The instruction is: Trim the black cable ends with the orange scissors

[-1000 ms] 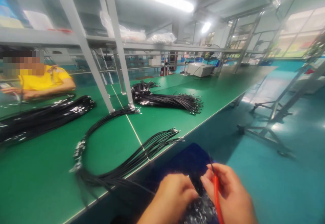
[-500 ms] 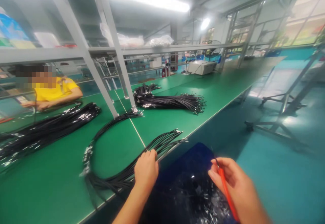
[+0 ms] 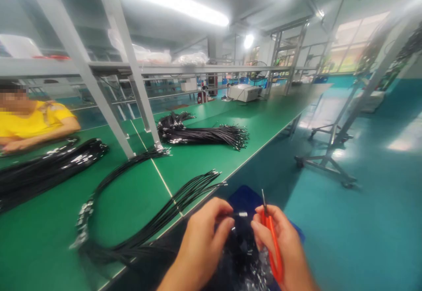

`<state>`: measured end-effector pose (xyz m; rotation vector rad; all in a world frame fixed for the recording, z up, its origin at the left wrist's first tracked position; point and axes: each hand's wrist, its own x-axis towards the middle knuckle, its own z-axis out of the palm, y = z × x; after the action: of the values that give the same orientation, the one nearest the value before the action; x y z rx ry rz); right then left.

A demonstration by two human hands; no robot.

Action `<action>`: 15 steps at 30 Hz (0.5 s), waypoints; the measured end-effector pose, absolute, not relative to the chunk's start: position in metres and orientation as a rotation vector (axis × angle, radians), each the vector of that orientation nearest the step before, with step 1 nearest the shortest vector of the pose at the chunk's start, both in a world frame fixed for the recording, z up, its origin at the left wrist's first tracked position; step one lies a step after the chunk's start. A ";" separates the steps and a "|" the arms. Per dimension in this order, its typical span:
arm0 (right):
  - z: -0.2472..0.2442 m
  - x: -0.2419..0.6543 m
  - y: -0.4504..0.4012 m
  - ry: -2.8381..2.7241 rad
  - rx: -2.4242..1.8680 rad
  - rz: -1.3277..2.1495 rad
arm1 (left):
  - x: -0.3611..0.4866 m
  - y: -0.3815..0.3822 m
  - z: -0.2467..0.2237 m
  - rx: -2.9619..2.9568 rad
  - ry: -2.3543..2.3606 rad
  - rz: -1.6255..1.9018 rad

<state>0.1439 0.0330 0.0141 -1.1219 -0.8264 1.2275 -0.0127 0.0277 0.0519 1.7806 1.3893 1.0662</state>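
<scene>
My left hand (image 3: 211, 229) is closed in a pinch on a black cable, and the cable's pale end (image 3: 243, 214) sticks out to the right of the fingertips. Close beside it, my right hand (image 3: 280, 238) grips a pair of orange-handled scissors (image 3: 274, 249), their dark narrow blades pointing up. A small gap separates the cable end from the right fingertips. To the left, a loose bundle of black cables (image 3: 184, 196) with light-coloured tips curves along the front edge of the green table (image 3: 125, 212). Below both hands is a dark blue bin (image 3: 245, 194) with shiny clear bits (image 3: 257, 269) inside.
Thicker black cable bundles lie further back (image 3: 207, 135) and at the left (image 3: 52, 163). Grey shelf posts (image 3: 141, 93) rise from the table. A person in yellow (image 3: 39, 119) sits across it. A wheeled metal stand (image 3: 329, 163) is on the floor at right.
My left hand has left the cable bundle on the table and come beside my right hand with a cable end. The scissors are more upright. The view has swung right.
</scene>
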 end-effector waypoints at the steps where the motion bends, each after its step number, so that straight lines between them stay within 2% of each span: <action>1: 0.015 0.140 0.028 -0.796 -1.110 1.249 | -0.005 0.022 0.049 1.829 1.387 1.087; 8: 0.027 0.123 0.009 -0.570 -0.953 1.287 | 0.005 0.009 0.022 1.561 1.305 1.168; 15: 0.032 0.119 0.010 -0.569 -0.899 1.344 | 0.002 0.008 0.017 1.475 1.298 1.183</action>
<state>0.1189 0.0103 0.0323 -0.8993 -0.5686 1.3444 0.0019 0.0083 0.0171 1.4748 1.2983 1.1828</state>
